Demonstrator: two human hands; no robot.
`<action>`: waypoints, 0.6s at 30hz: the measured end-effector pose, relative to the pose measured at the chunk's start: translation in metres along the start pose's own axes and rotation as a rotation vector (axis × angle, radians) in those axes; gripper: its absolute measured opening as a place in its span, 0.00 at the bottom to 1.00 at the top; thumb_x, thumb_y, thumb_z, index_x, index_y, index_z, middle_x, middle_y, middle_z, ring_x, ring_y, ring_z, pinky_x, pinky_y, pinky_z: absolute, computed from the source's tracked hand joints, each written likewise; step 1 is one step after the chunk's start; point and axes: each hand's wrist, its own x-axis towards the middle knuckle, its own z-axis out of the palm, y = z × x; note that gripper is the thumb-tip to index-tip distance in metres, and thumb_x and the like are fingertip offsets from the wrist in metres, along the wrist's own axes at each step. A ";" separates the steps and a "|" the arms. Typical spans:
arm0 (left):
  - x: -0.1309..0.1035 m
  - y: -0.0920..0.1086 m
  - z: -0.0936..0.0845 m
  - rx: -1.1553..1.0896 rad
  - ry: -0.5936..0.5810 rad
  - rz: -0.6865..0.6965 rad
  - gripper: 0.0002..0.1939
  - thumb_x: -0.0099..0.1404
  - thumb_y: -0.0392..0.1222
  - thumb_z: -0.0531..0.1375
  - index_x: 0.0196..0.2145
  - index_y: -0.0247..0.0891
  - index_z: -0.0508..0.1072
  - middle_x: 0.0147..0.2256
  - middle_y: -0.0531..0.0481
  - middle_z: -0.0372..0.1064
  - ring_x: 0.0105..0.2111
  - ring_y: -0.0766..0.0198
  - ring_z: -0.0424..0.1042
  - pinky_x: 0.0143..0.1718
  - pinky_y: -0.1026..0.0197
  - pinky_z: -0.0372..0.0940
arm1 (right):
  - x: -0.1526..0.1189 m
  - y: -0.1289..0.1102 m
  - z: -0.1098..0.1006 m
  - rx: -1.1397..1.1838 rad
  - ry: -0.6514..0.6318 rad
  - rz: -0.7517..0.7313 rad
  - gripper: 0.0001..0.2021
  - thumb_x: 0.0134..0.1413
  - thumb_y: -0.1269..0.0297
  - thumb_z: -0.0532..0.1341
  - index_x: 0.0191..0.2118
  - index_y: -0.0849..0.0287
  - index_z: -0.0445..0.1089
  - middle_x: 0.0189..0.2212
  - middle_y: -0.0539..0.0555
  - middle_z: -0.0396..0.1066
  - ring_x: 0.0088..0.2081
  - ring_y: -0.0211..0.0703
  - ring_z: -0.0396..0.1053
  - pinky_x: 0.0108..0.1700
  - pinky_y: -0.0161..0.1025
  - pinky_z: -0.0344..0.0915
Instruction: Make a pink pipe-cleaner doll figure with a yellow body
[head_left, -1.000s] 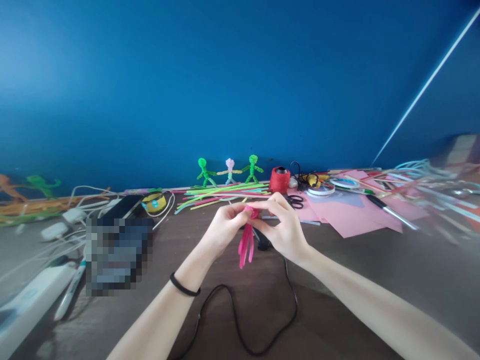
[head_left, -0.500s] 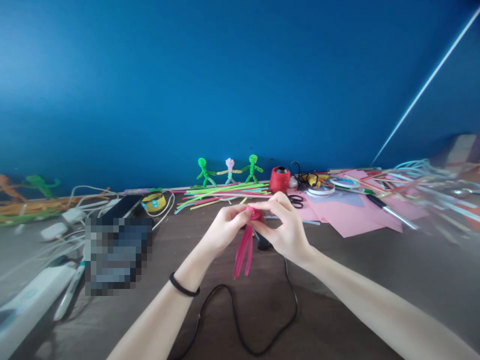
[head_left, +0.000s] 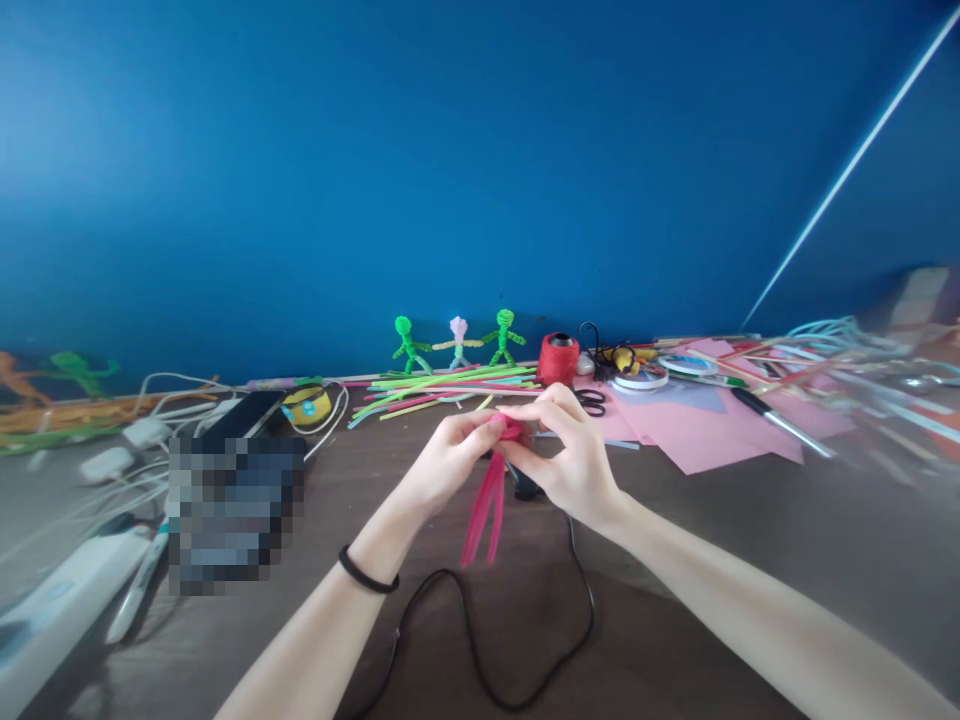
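Observation:
My left hand (head_left: 457, 455) pinches the left side of a small pink coil of pipe cleaner (head_left: 511, 428) between thumb and fingers. From the coil, several loose pink pipe cleaner ends (head_left: 484, 510) hang down over the desk. On the other side, my right hand (head_left: 566, 450) holds the coil's edge with thumb and index finger, the other fingers curled. Behind the right hand lies a black corded tool (head_left: 525, 485), mostly hidden, its cable (head_left: 469, 640) looping towards me.
Behind my hands lie loose coloured pipe cleaners (head_left: 442, 388), with small twisted figures (head_left: 504, 338) standing against the blue wall. A red spool (head_left: 558, 360), scissors (head_left: 591, 402) and pink paper (head_left: 697, 435) are to the right. A phone (head_left: 247, 420), chargers and a power strip (head_left: 67, 600) occupy the left.
The hanging pink ends have swung slightly down and to the left. Both hands keep nearly the same place and grip on the coil.

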 end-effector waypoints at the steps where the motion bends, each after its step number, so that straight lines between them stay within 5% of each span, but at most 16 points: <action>1: 0.000 0.000 0.000 -0.001 -0.002 -0.001 0.16 0.59 0.46 0.54 0.38 0.33 0.73 0.36 0.45 0.72 0.38 0.59 0.68 0.39 0.62 0.60 | 0.000 0.000 0.000 -0.001 -0.002 0.005 0.09 0.46 0.68 0.62 0.37 0.56 0.68 0.26 0.49 0.60 0.29 0.38 0.60 0.31 0.38 0.61; 18: -0.001 0.001 0.001 0.001 -0.022 0.025 0.14 0.60 0.44 0.53 0.38 0.34 0.74 0.36 0.46 0.72 0.37 0.60 0.69 0.41 0.62 0.61 | -0.001 -0.002 -0.001 0.014 -0.001 -0.005 0.09 0.45 0.70 0.62 0.36 0.57 0.68 0.25 0.49 0.59 0.29 0.38 0.60 0.30 0.38 0.61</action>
